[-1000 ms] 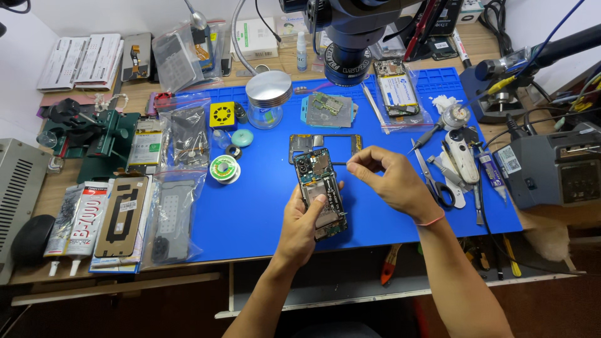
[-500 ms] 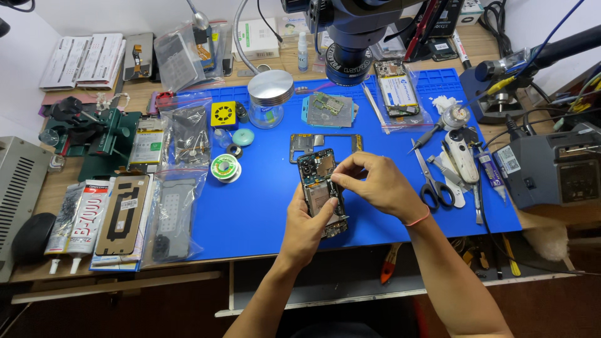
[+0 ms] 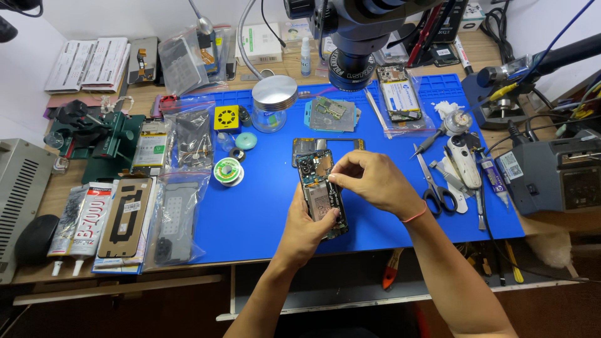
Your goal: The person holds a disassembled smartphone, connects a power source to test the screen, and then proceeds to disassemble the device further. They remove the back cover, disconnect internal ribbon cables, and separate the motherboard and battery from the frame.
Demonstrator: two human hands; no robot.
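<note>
My left hand (image 3: 308,229) grips the lower end of an opened phone (image 3: 318,193) with its back off, circuit boards showing, held just above the blue work mat (image 3: 263,206). My right hand (image 3: 374,181) comes in from the right, its fingertips pinched together against the phone's right edge near the middle. Whether something small sits between those fingertips cannot be made out. A second phone frame (image 3: 305,146) lies on the mat just beyond the held phone.
Scissors (image 3: 432,184), tweezers and glue tubes lie right of my hands. A glass jar with a metal lid (image 3: 274,103), a solder spool (image 3: 227,171) and bagged parts sit left and behind. A microscope head (image 3: 354,37) hangs above the mat's far edge; a soldering station (image 3: 557,175) stands at right.
My right hand moved left from beside the phone onto it, and its fingertips now pinch at the phone's right edge. The left hand kept its hold.
</note>
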